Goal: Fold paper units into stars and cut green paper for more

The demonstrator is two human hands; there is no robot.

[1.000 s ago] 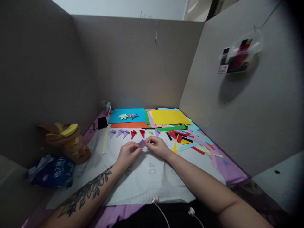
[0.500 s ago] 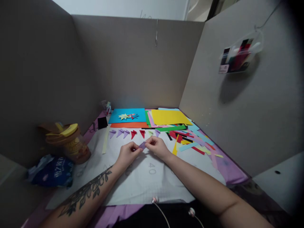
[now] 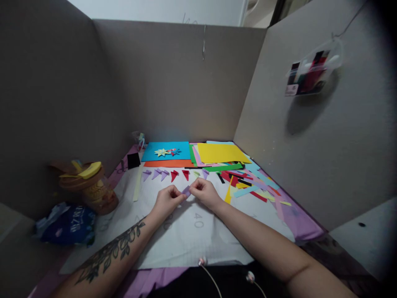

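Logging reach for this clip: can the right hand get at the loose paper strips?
Likely yes: nothing stands between the right hand and the paper strips, though it's pinching purple paper.

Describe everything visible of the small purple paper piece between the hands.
The small purple paper piece is matte and looks thin; only a short section shows. It slants, right end higher in the picture. The left hand pinches its left part between thumb and fingers, and the right hand grips its right end with fingertips. It is over the white sheet, nearer the wearer than the row of purple, red and green folded papers. Any folds cannot be made out.
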